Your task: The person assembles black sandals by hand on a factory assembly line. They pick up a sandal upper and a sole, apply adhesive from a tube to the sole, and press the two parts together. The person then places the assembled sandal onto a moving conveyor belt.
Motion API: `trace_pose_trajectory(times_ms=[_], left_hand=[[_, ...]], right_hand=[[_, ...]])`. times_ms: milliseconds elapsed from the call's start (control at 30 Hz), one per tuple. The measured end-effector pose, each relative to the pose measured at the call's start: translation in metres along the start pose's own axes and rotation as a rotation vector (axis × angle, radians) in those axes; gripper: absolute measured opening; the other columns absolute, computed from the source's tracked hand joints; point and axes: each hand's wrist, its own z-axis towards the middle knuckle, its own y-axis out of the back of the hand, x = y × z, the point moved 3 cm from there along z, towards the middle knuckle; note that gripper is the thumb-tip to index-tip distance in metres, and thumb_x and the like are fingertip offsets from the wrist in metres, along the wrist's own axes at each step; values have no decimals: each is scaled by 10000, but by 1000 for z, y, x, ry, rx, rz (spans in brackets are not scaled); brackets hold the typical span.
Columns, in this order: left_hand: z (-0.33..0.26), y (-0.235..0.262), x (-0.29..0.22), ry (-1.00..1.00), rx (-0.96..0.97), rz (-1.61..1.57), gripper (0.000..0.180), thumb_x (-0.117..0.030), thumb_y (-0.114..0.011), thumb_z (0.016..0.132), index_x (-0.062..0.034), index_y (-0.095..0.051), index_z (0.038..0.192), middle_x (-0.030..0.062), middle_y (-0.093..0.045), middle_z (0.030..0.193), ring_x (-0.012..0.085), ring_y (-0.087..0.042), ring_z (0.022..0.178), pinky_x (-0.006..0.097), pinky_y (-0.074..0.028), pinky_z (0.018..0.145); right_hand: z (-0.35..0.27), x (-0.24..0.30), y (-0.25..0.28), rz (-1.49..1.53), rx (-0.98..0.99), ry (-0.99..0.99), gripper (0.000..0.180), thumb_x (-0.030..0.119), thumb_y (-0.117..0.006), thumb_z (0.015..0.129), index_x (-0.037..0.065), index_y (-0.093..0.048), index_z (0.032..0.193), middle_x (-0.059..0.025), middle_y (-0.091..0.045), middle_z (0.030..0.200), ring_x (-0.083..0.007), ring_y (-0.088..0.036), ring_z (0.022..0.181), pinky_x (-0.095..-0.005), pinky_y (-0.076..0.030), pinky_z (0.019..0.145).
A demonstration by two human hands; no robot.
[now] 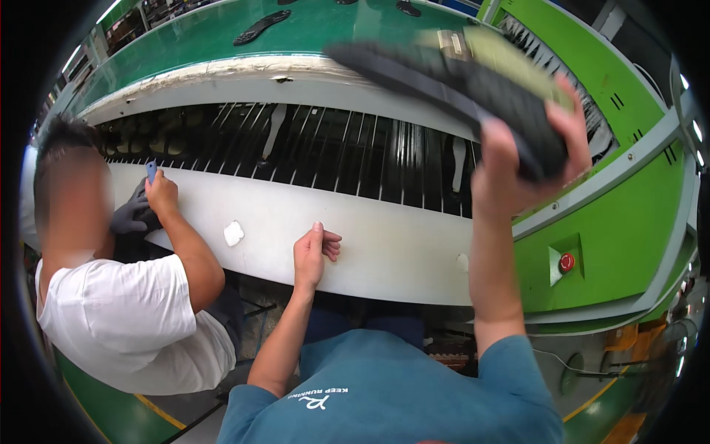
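Observation:
In my raised right hand (pixel 510 189), at the upper right, is a black shoe (pixel 510 103), smeared by motion. The fingers and thumb wrap round one end of it. A yellow-green part (pixel 510 59) with a small metal piece sits against the shoe; it looks like a shoe last, but blur hides the detail. My left hand (pixel 314 255) hovers over or rests on the white worktop (pixel 370 229). It holds nothing, its thumb up and its fingers loosely bent.
A co-worker (pixel 133 318) at the left holds a blue-handled tool (pixel 151 172). Behind the worktop runs a rack of metal rods (pixel 347 148). Dark soles (pixel 262 27) lie on the green belt (pixel 177 55). The green machine (pixel 621 222) at right bears a red button (pixel 566 263).

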Motion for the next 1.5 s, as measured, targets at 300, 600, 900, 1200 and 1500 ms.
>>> trace_pose_trajectory(times_ms=[300, 600, 900, 1200, 1500], left_hand=[[-1, -4, -5, -47, 26, 28, 572, -407, -539, 1205, 60, -776, 976, 89, -709, 804, 124, -660, 703, 271, -546, 638], [-4, -7, -3, -41, 49, 213, 400, -286, -667, 1159, 33, -765, 938, 69, -737, 845, 97, -661, 710, 254, -531, 640], [-6, -6, -8, -48, -9, 376, 356, -255, -725, 1131, 14, -735, 899, 60, -747, 861, 96, -654, 726, 266, -525, 647], [-1, -17, -6, -119, 1, 578, 338, -224, -748, 1109, 15, -719, 871, 50, -707, 800, 106, -622, 727, 281, -504, 690], [-1, -20, -7, -215, 5, 688, 335, -233, -781, 1083, 13, -733, 861, 47, -682, 787, 117, -570, 699, 296, -481, 668]], right_hand=[[87, -208, -44, -843, 582, -109, 752, 734, -790, 917, 283, -693, 1511, -155, -592, 1578, -424, -620, 1416, -528, -529, 1156], [30, -318, 136, -863, 942, -504, 534, 624, -645, 1041, 256, -809, 1392, -165, -781, 1385, -387, -738, 1272, -497, -574, 1092], [41, -231, 103, -979, 615, -464, 278, 328, -851, 871, 118, -790, 1042, -210, -747, 1164, -440, -717, 1095, -528, -584, 965], [40, -223, 106, -1087, 575, -454, 353, 266, -744, 932, -13, -731, 1148, -265, -698, 1292, -457, -660, 1235, -539, -558, 1073], [41, -222, 108, -1097, 511, -547, 273, 147, -605, 977, 40, -755, 1179, -277, -651, 1381, -481, -612, 1291, -545, -520, 1118]])
